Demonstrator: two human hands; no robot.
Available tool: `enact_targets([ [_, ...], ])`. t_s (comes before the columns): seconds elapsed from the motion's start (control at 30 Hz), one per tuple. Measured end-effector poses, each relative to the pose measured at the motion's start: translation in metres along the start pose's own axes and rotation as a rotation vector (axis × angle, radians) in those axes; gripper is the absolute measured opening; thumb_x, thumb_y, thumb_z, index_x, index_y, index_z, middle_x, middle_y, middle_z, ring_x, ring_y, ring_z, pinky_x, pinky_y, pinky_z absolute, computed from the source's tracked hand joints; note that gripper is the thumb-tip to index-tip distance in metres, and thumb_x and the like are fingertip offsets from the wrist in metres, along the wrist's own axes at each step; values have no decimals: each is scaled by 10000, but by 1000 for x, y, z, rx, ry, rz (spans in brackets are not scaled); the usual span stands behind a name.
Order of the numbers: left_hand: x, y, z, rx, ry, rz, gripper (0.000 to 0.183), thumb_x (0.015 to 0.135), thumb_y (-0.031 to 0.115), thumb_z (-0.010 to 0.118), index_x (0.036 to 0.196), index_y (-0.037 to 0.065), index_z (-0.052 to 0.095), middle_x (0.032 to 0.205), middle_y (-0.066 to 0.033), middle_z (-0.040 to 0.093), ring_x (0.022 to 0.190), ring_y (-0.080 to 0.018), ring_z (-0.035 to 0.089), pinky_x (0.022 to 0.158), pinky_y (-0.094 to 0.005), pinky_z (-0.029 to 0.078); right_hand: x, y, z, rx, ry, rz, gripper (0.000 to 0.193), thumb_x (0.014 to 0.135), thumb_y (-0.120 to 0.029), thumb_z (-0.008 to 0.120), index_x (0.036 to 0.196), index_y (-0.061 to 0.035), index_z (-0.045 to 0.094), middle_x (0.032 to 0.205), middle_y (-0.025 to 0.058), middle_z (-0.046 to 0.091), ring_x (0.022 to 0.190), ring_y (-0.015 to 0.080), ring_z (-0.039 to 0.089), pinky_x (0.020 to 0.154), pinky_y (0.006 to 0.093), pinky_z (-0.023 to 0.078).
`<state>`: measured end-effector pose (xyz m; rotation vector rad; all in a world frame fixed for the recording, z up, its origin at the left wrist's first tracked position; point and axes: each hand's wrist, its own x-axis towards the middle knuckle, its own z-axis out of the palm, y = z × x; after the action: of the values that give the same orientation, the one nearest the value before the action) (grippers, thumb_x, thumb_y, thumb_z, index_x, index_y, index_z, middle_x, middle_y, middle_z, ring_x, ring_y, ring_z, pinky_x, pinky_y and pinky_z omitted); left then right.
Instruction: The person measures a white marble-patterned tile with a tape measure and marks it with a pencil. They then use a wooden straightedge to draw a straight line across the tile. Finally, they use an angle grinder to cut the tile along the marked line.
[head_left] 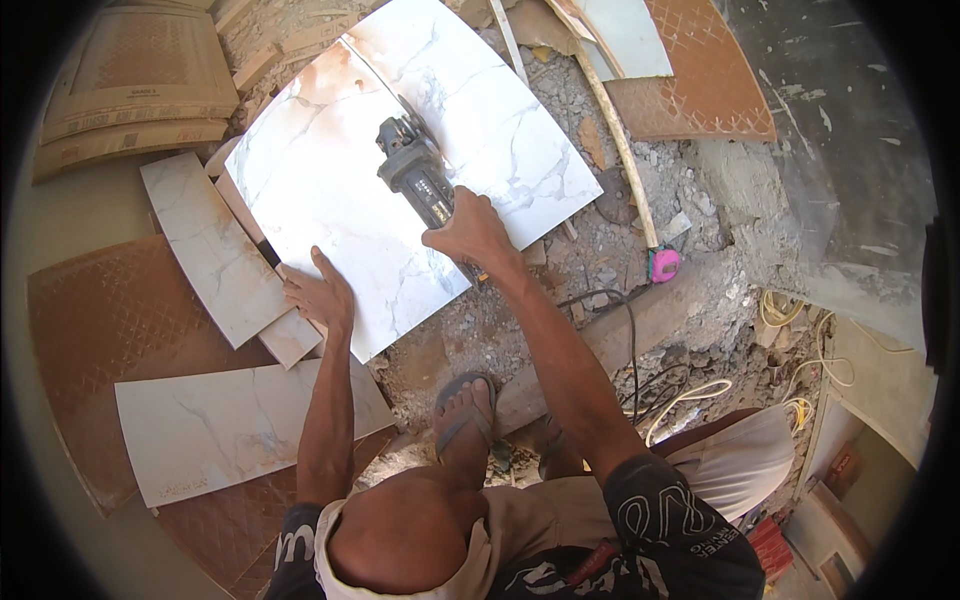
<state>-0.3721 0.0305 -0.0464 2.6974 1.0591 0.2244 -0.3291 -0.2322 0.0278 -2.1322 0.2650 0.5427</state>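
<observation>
A large white marble-patterned tile lies in front of me, over rubble and wood pieces. My right hand is wrapped round the body of a dark angle grinder. The grinder rests over the middle of the tile, its disc edge-on against the surface. From the disc a narrow cut runs to the tile's far edge, with reddish-brown dust to its left. My left hand lies on the tile's near left edge, thumb apart from the fingers. Some of its fingertips reach past the edge beside a smaller tile strip.
Cardboard tile boxes stand far left. Another cut tile and brown tile backs lie near left. A pink tape measure sits by a wooden stick on the right. A black cable crosses the rubble near my sandalled foot.
</observation>
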Motion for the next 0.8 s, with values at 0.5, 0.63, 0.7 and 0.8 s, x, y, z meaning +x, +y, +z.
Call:
enact_targets([
  [0.5, 2, -4, 5, 19, 14, 3, 901, 974, 677, 385, 1527, -20, 243, 1359, -234, 398, 1266, -397, 406, 983, -597, 362, -9, 4, -3, 7, -27, 27, 606, 614, -247, 711, 1064, 137, 581, 932, 291, 683, 844, 375, 694, 774, 424, 558],
  [0.63, 0, 0, 1, -16, 12, 0, 904, 970, 676, 371, 1523, -30, 252, 1389, -259, 397, 1291, -419, 402, 998, -624, 354, -12, 6, -2, 5, -29, 32, 611, 615, -255, 721, 1067, 132, 582, 933, 289, 684, 848, 367, 696, 773, 424, 558],
  [0.7, 0, -1, 2, -6, 14, 2, 904, 971, 676, 370, 1524, -28, 250, 1388, -259, 396, 1290, -419, 404, 999, -623, 353, -14, 4, -4, 6, -34, 38, 610, 615, -259, 725, 1063, 129, 584, 935, 287, 685, 845, 364, 696, 772, 423, 558],
  [0.8, 1, -2, 2, -4, 12, 2, 903, 971, 677, 370, 1524, -26, 249, 1390, -259, 395, 1292, -420, 405, 1001, -622, 353, -16, 6, -4, 10, -34, 42, 603, 618, -261, 729, 1059, 123, 586, 930, 279, 688, 839, 360, 696, 769, 421, 557],
])
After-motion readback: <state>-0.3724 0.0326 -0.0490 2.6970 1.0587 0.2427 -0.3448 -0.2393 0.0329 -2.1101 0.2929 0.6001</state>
